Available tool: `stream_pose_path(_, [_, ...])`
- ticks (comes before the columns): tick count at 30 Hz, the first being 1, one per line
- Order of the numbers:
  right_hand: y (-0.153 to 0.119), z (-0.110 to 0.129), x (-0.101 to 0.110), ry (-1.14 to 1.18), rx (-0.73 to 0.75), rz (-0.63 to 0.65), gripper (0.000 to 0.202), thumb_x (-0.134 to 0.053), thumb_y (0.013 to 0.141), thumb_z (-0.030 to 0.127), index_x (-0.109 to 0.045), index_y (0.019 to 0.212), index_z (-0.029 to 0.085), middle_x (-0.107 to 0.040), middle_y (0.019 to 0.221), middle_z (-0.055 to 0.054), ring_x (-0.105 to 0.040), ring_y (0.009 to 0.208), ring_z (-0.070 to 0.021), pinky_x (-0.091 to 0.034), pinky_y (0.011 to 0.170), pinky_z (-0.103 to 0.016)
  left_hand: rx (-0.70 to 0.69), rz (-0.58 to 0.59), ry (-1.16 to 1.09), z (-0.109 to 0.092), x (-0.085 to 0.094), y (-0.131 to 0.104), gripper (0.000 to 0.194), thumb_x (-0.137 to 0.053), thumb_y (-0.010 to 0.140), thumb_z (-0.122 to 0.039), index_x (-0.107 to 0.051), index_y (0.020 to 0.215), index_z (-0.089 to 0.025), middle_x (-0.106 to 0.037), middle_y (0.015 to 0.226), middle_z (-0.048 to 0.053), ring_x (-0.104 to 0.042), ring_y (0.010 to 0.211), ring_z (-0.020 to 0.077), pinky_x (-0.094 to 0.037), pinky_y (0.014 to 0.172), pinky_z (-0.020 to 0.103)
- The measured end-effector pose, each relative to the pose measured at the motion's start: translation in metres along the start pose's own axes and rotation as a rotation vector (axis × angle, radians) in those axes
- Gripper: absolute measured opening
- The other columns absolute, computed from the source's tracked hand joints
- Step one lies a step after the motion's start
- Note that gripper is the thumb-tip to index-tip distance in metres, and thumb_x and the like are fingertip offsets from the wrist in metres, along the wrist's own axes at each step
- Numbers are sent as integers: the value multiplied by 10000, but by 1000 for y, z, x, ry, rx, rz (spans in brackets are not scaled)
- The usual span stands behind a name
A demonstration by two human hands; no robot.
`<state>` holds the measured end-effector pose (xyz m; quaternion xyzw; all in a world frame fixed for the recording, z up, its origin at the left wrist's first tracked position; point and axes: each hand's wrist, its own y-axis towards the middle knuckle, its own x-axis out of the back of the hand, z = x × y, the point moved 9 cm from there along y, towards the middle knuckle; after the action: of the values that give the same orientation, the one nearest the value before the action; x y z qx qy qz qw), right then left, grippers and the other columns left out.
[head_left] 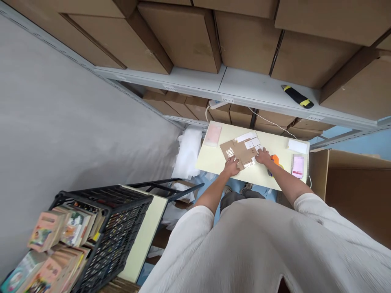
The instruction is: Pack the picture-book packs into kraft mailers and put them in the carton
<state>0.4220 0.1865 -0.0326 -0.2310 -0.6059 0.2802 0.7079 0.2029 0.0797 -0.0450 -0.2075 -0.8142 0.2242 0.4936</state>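
A flat brown cardboard package (244, 152) with white labels and shiny patches lies at a slant on a small pale table (210, 159). My left hand (232, 166) is closed on its near edge, fingers bent over the cardboard. At the right-hand edge, beside a white label, my right hand (262, 156) grips the package with curled fingers. An orange object (275, 159), perhaps a tape dispenser, stands just right of that hand, partly hidden by my forearm.
The table also bears a pink packet (213, 135), a white box (297, 146) and a phone (297, 166). A yellow-black utility knife (297, 97) lies on the shelf of cartons above. A black crate (122, 228) of books stands left; a large carton (357, 183) stands right.
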Motion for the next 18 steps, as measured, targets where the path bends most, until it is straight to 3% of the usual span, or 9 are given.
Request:
stream_pose_path(6, [-9, 5, -16, 122, -62, 55, 642, -585, 1012, 366, -471, 1635, 260, -428, 1666, -182, -433, 1496, -400, -452, 1197, -540, -56, 51, 18, 18, 18, 17, 807, -739, 888, -376, -529, 1654, -230, -227, 1892, 137, -181, 1750, 398, -256, 1392, 578])
stream_pose_path(12, [-30, 18, -38, 221, -128, 57, 596, -553, 1015, 314, -503, 1598, 201, -413, 1661, -205, -454, 1484, -403, -482, 1165, -499, -103, 104, 65, 35, 36, 34, 838, -707, 912, -333, -457, 1698, -186, -159, 1904, 173, -107, 1775, 379, -183, 1409, 618])
stream_pose_path(18, [-44, 25, -53, 294, -210, 6, 577, -587, 995, 323, -531, 1560, 216, -436, 1633, -194, -474, 1475, -397, -480, 1178, -505, -211, 114, 50, 45, 39, 35, 865, -749, 872, -328, -473, 1686, -230, -203, 1898, 157, -119, 1771, 400, -161, 1407, 633])
